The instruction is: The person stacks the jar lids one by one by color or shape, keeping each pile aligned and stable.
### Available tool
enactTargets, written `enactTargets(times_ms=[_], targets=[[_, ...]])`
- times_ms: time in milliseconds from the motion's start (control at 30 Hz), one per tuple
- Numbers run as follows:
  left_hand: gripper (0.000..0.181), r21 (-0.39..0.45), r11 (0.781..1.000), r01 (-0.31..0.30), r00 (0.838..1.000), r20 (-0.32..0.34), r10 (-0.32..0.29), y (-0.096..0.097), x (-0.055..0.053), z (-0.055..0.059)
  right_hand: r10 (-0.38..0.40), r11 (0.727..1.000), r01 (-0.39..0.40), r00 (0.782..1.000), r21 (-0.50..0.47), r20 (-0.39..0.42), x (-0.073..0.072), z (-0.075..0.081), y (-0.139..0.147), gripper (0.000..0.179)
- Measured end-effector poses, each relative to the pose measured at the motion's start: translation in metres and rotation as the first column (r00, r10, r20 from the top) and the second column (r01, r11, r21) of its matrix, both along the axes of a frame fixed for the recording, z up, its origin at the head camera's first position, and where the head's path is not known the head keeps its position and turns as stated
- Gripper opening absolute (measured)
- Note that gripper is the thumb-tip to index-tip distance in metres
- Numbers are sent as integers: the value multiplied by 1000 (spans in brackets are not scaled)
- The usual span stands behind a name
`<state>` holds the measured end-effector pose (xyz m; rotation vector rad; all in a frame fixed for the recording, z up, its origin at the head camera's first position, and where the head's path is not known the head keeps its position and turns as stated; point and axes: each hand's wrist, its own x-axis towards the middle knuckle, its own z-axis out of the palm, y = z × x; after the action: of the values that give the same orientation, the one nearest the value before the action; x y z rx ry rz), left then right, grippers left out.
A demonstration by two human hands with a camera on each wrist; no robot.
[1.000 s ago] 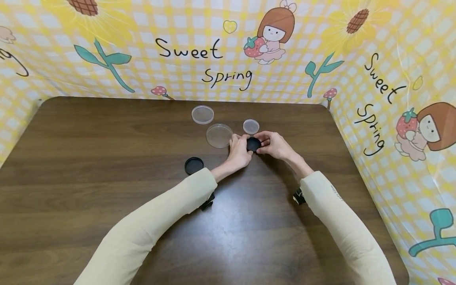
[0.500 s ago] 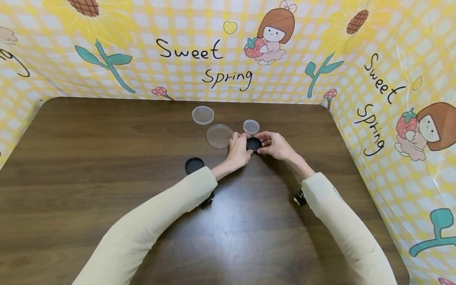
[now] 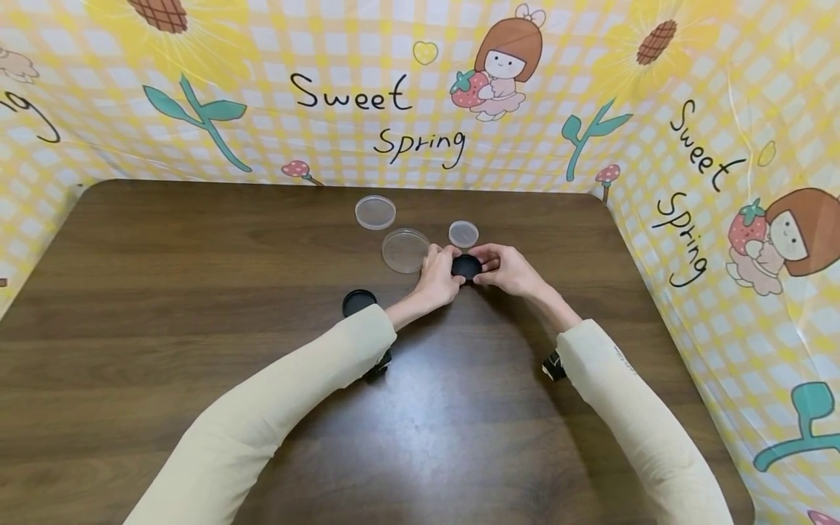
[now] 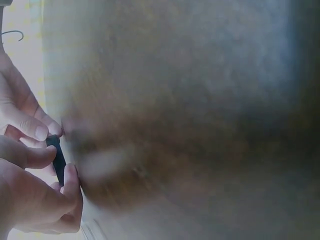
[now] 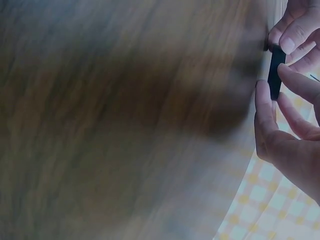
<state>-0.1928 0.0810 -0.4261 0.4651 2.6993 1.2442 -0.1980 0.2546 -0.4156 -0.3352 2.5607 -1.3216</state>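
Fingers (image 4: pixel 71 182) of left hand (image 3: pixel 438 275) and right hand (image 3: pixel 508 268) pinch the black disc (image 3: pixel 467 268) by its rim, one hand per side, spread just wide enough for it. Disc is face up, right of centre, toward the table's far half.

Near side: pale sleeves (image 3: pixel 282 415) come in from below, table (image 3: pixel 433 423) between them. Black dish (image 3: pixel 359 300) sits at the left cuff. Large clear dish (image 3: pixel 405 251) is right up by the left knuckles, small clear dish (image 3: pixel 463 233) just behind the disc: tight both places. Sideways room to the table's right edge, more to its left. Farthest clear dish (image 3: pixel 375 212) is near the back edge; checked cloth (image 3: pixel 420 117) rises beyond.

Left sleeve hides part of black dish. Can't tell if disc touches table, or left hand the large dish. Wrist views: table blurred, hands cut off.
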Motion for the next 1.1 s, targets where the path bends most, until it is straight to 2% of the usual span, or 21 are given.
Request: enactTargets(times_ms=[333,633,667,733,967,1100], targets=[[44,18,1000,19,1000,-7,-19,-9,2,0,7,1000,-8,1000,-19,-20,5,1,-5,47],[45,49,998,36,999,-30,-34,-14,5,3,-19,1000,19,998,10,-52,12,3,-9,46],[45,49,998,36,999,-31,-34,-15,5,3,-22,1000,22,999,5,-50,15,8,-12,46],[44,52,998,37,999,-34,-35,-17,6,4,-27,1000,26,998,-8,-58,16,8,-14,47],[44,89,996,32,999,-15,-30,-27,8,7,-42,999,42,996,-7,-76,18,8,-23,47],[44,80,996,35,999,-4,-35,-32,10,10,-66,998,67,995,11,-74,22,9,-30,47]])
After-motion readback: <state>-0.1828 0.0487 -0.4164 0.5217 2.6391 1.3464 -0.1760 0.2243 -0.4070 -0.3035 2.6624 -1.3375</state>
